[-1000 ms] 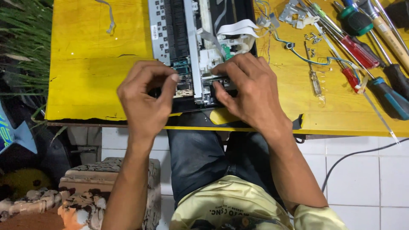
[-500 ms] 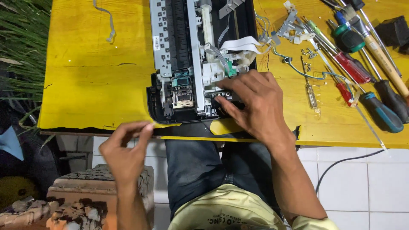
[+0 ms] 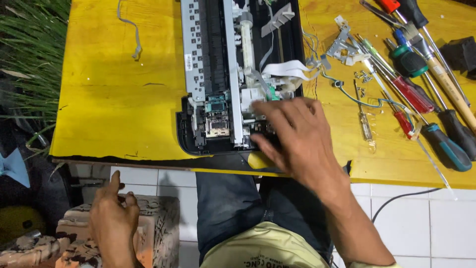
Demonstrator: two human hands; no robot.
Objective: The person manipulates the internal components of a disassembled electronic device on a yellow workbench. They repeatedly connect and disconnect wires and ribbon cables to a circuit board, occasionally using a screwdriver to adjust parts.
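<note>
Our right hand [image 3: 292, 134] rests fingers-spread on the near end of the opened printer chassis [image 3: 233, 74], gripping nothing we can see, chassis long axis running away from us; left hand [image 3: 113, 218] hangs loosely open and empty below the yellow table [image 3: 109, 99] edge, farther off.

A yellow wooden tabletop [image 3: 109, 99] is filling the upper frame. White floor tiles [image 3: 426, 223] are showing at five o'clock. Green grass blades [image 3: 29, 64] are spreading at ten o'clock, and a patterned stool [image 3: 158, 218] is sitting at seven o'clock.
</note>
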